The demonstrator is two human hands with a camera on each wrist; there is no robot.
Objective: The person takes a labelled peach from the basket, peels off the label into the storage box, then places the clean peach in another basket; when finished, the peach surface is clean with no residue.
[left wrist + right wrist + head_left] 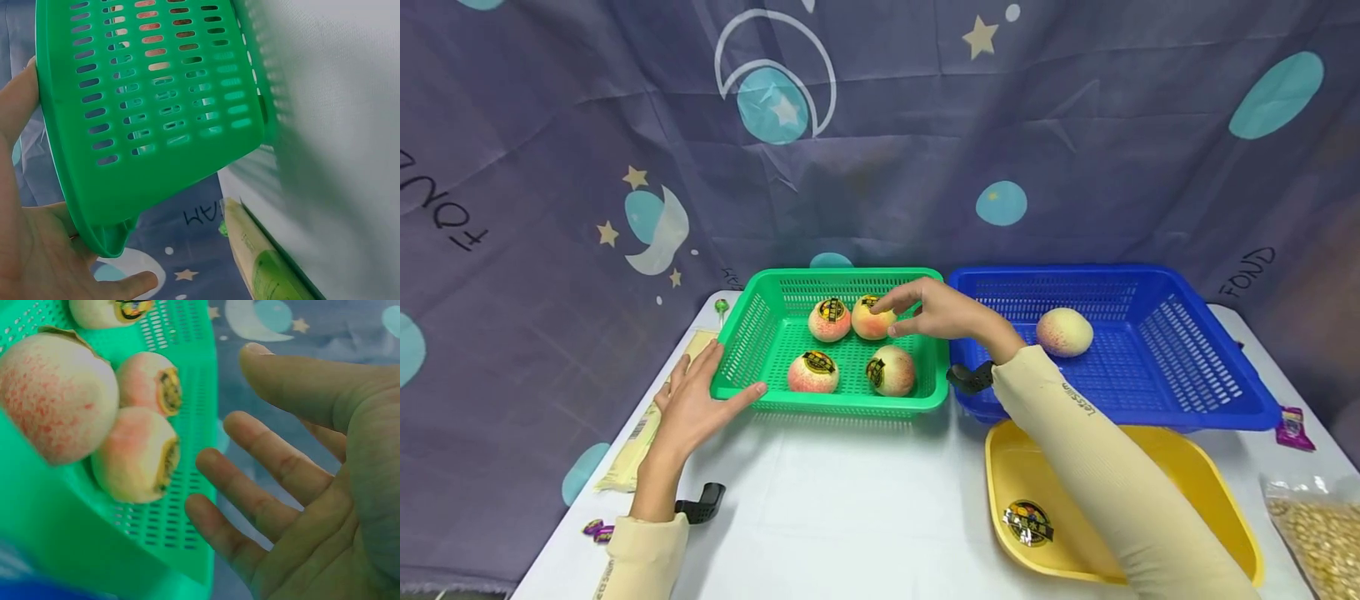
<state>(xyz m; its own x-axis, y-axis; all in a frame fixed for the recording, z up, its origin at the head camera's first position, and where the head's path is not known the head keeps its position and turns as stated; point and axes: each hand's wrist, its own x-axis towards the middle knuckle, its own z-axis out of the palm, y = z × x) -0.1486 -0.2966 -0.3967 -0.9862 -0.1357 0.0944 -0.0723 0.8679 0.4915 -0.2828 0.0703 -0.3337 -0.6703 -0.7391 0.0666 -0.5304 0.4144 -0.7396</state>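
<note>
Left hand (688, 406), lower left of the head frame: fingers straight, thumb along the front rim, steadying the near-left corner of the green basket (752, 333). It braces the basket and grips nothing.

Right hand (936, 312), centre frame: reaching over the basket's right wall, fingers spread and relaxed, holding nothing; fingertips hover at the back-right peach (871, 319). The right wrist view shows an empty palm with the fruit just beside it.

Four stickered peaches lie in the green basket: two at the back, touching each other, and two in front, front-left (813, 372) and front-right (891, 370).

Judgement: to take the back-right peach cleanly, come down from above and wrap the fingers round its far side; its neighbour (830, 320) touches it and would likely roll if nudged sideways. The left hand's brace is worth keeping so the light basket does not slide.

Room: the blue basket (1180, 333), right of centre, abuts the green one and holds one peach (1064, 332); both rims must be cleared on the way across. The yellow tray (1000, 467) sits lower right, open table in front, curtain close behind.
</note>
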